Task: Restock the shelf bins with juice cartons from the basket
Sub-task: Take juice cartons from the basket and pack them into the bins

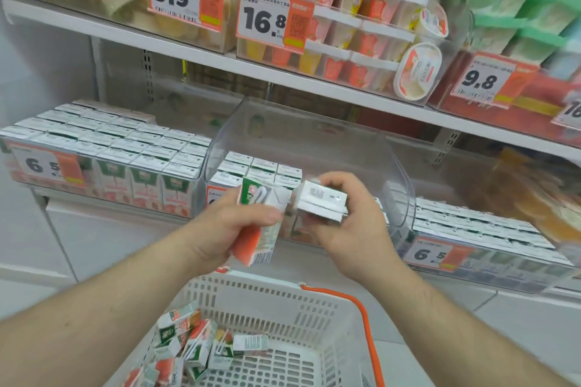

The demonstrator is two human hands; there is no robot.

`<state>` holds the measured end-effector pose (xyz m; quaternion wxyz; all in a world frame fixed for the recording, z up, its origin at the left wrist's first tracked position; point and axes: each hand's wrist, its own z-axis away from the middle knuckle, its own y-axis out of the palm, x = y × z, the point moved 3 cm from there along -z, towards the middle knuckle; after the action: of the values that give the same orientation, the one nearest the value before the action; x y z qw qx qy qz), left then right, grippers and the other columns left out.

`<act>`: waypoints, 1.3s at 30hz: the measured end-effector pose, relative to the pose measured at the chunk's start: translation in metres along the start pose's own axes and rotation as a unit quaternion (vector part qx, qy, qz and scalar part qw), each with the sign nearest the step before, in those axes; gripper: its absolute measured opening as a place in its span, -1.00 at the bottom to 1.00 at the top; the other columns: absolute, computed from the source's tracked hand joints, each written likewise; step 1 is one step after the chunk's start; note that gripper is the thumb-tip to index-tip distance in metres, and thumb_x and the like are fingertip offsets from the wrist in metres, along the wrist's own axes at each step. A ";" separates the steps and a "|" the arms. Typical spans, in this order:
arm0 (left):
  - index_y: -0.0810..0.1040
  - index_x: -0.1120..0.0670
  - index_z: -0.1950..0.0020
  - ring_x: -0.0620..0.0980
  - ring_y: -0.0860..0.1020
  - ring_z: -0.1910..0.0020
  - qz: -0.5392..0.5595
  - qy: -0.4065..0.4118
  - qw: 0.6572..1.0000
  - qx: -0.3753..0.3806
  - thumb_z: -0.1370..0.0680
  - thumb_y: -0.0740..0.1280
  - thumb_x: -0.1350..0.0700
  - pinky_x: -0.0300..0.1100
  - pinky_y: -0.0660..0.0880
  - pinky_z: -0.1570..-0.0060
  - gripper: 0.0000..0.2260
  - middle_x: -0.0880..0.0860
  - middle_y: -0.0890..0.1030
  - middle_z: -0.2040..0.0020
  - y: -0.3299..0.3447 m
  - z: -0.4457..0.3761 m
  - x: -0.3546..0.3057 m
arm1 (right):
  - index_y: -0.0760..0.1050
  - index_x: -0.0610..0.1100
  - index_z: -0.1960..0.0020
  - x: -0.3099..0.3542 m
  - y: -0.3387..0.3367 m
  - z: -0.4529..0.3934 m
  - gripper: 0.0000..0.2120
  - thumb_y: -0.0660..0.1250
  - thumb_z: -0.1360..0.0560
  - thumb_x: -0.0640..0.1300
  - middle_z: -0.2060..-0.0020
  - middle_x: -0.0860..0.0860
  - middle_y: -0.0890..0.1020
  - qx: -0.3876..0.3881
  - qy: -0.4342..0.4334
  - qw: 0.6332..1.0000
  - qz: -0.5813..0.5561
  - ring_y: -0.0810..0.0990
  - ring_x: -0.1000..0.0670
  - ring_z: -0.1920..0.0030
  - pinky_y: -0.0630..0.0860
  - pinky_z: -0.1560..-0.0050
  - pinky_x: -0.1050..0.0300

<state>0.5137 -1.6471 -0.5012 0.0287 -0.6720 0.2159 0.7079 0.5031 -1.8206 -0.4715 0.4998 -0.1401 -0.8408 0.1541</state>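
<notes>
My left hand (232, 226) grips a green, white and orange juice carton (264, 217), tilted, in front of the middle clear shelf bin (314, 132). My right hand (352, 229) holds a second carton (322, 199) with its white top facing me, right at the bin's front lip. That bin holds a few rows of cartons (261, 166) at its left and is bare further back. Below, the white basket (283, 302) with an orange handle (361, 314) holds several loose cartons (195, 342) in its left corner.
A full bin of cartons (119, 141) stands at the left with a 6.5 price tag, another full bin (478, 229) at the right. The upper shelf (220, 63) carries bins of pudding cups and price tags. White floor tiles lie under the shelf.
</notes>
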 end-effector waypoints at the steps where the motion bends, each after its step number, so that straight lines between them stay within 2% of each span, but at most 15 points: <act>1: 0.65 0.07 -0.06 0.16 0.65 0.15 -0.096 0.029 0.994 -0.033 -0.09 0.50 0.04 0.06 0.59 0.15 -0.47 0.08 0.69 0.11 -0.003 -0.005 -0.003 | 0.48 0.12 0.02 0.003 -0.004 -0.010 -0.62 0.57 -0.36 -0.23 0.13 0.17 0.64 -0.006 0.005 1.000 0.009 0.62 0.14 0.12 0.55 0.12 0.18; 3: 0.56 -0.04 -0.19 0.02 0.60 0.02 -0.311 0.096 0.942 -0.082 -0.13 0.46 -0.07 0.04 0.59 0.04 -0.39 -0.13 0.61 -0.01 -0.008 -0.012 -0.010 | 0.46 0.09 0.00 0.003 -0.013 -0.031 -0.60 0.60 -0.36 -0.20 0.13 0.13 0.65 -0.019 0.011 0.999 0.027 0.64 0.11 0.10 0.58 0.12 0.20; 4: 0.54 -0.07 -0.23 -0.07 0.51 -0.16 -0.411 0.129 0.899 -0.084 -0.13 0.39 -0.16 0.03 0.49 -0.20 -0.34 -0.21 0.53 -0.13 -0.011 -0.017 -0.009 | 0.44 0.10 0.01 0.001 -0.017 -0.042 -0.59 0.60 -0.35 -0.18 0.12 0.12 0.64 -0.025 0.021 0.999 0.037 0.64 0.10 0.09 0.57 0.12 0.23; 6: 0.56 -0.10 -0.19 -0.17 0.23 -0.44 -0.531 0.160 0.830 -0.066 -0.12 0.25 -0.28 -0.07 -0.01 -0.50 -0.33 -0.23 0.42 -0.34 -0.016 -0.026 -0.001 | 0.39 0.13 0.04 -0.012 -0.022 -0.064 -0.58 0.58 -0.37 -0.20 0.10 0.13 0.61 -0.030 0.052 0.995 0.075 0.60 0.10 0.13 0.52 0.25 0.35; 8: 0.56 -0.13 0.01 -0.20 0.05 -0.52 -0.599 0.143 0.786 -0.053 -0.13 0.26 -0.30 -0.13 -0.29 -0.47 -0.50 -0.25 0.33 -0.45 -0.021 -0.034 0.012 | 0.37 0.11 0.04 -0.028 -0.027 -0.086 -0.59 0.53 -0.40 -0.24 0.10 0.11 0.58 -0.027 0.079 0.990 0.113 0.55 0.10 0.20 0.47 0.37 0.38; 11: 0.47 -0.20 0.14 -0.18 0.02 -0.53 -0.660 0.151 0.734 -0.048 -0.16 0.33 -0.27 -0.06 -0.36 -0.46 -0.66 -0.27 0.29 -0.46 -0.027 -0.038 0.027 | 0.40 -0.01 -0.05 -0.053 -0.033 -0.116 -0.59 0.56 -0.38 -0.24 0.08 0.05 0.58 -0.011 0.127 0.983 0.136 0.56 0.10 0.21 0.49 0.39 0.36; 14: 0.41 -0.21 0.20 -0.18 0.16 -0.44 -0.659 0.174 0.730 -0.050 -0.14 0.32 -0.27 -0.06 -0.34 -0.46 -0.69 -0.27 0.33 -0.42 -0.028 -0.038 0.029 | 0.46 -0.05 -0.21 -0.077 -0.031 -0.135 -0.49 0.57 -0.35 -0.29 -0.02 -0.02 0.62 0.068 0.181 0.964 0.182 0.62 0.03 0.10 0.52 0.28 0.29; 16: 0.43 -0.20 0.23 -0.18 0.21 -0.40 -0.652 0.184 0.734 -0.056 -0.13 0.32 -0.26 -0.07 -0.33 -0.46 -0.71 -0.27 0.36 -0.38 -0.028 -0.041 0.030 | 0.52 -0.12 -0.28 -0.091 -0.026 -0.142 -0.45 0.56 -0.34 -0.31 -0.03 -0.04 0.66 0.136 0.214 0.947 0.196 0.67 -0.06 0.06 0.63 0.12 0.07; 19: 0.46 -0.18 0.23 -0.18 0.23 -0.38 -0.653 0.190 0.730 -0.064 -0.13 0.33 -0.25 -0.09 -0.33 -0.45 -0.71 -0.28 0.36 -0.36 -0.029 -0.042 0.033 | 0.63 -0.18 -0.09 -0.102 -0.018 -0.148 -0.69 0.47 -0.36 -0.35 0.03 -0.06 0.68 0.194 0.251 0.929 0.191 0.68 -0.14 0.09 0.63 -0.01 -0.09; 22: 0.47 -0.18 0.21 -0.21 0.24 -0.36 -0.654 0.190 0.729 -0.067 -0.12 0.31 -0.25 -0.14 -0.34 -0.43 -0.69 -0.29 0.35 -0.36 -0.030 -0.043 0.034 | 0.65 -0.08 0.15 -0.107 -0.013 -0.150 -0.81 0.41 -0.32 -0.33 0.10 -0.02 0.63 0.208 0.292 0.920 0.158 0.57 -0.13 0.07 0.52 0.07 -0.06; 25: 0.44 -0.18 0.22 -0.23 0.21 -0.35 -0.658 0.185 0.728 -0.060 -0.13 0.33 -0.25 -0.16 -0.33 -0.42 -0.70 -0.30 0.32 -0.36 -0.029 -0.043 0.031 | 0.52 -0.19 -0.19 -0.112 -0.013 -0.154 -0.66 0.29 -0.41 -0.32 -0.02 -0.14 0.61 0.206 0.355 0.908 0.085 0.54 -0.14 0.06 0.46 0.08 0.01; 28: 0.45 -0.16 0.22 -0.23 0.16 -0.35 -0.665 0.174 0.725 -0.046 -0.15 0.34 -0.25 -0.15 -0.32 -0.42 -0.70 -0.31 0.27 -0.38 -0.028 -0.043 0.030 | 0.47 -0.29 -0.21 -0.111 -0.010 -0.156 -0.75 0.21 -0.62 -0.17 0.06 -0.19 0.68 0.198 0.401 0.895 -0.002 0.64 -0.11 0.17 0.54 0.08 0.02; 31: 0.44 -0.15 0.22 -0.23 0.15 -0.34 -0.668 0.172 0.722 -0.044 -0.16 0.35 -0.24 -0.14 -0.32 -0.42 -0.70 -0.31 0.25 -0.38 -0.028 -0.043 0.030 | 0.53 -0.26 -0.19 -0.116 -0.005 -0.159 -0.74 0.22 -0.65 -0.10 0.21 -0.08 0.72 0.186 0.398 0.896 0.057 0.67 -0.06 0.22 0.56 0.08 0.05; 35: 0.41 -0.15 0.24 -0.24 0.14 -0.34 -0.667 0.167 0.725 -0.040 -0.17 0.34 -0.25 -0.12 -0.31 -0.43 -0.71 -0.31 0.24 -0.39 -0.028 -0.043 0.029 | 0.60 -0.17 -0.13 -0.117 0.005 -0.156 -0.78 0.24 -0.63 -0.11 0.05 -0.10 0.73 0.217 0.395 0.879 0.156 0.69 -0.14 -0.05 0.55 -0.23 -0.13; 39: 0.43 -0.14 0.23 -0.23 0.14 -0.34 -0.665 0.165 0.727 -0.035 -0.17 0.34 -0.24 -0.11 -0.30 -0.43 -0.71 -0.31 0.23 -0.40 -0.027 -0.043 0.029 | 0.62 -0.16 -0.13 -0.110 0.007 -0.155 -0.77 0.23 -0.63 -0.10 0.09 -0.07 0.74 0.253 0.405 0.861 0.172 0.71 -0.11 0.02 0.56 -0.20 -0.14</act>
<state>0.5600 -1.6442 -0.5362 0.4329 -0.7498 -0.3101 0.3927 0.6911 -1.8383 -0.4922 0.7801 -0.2016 -0.4587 0.3747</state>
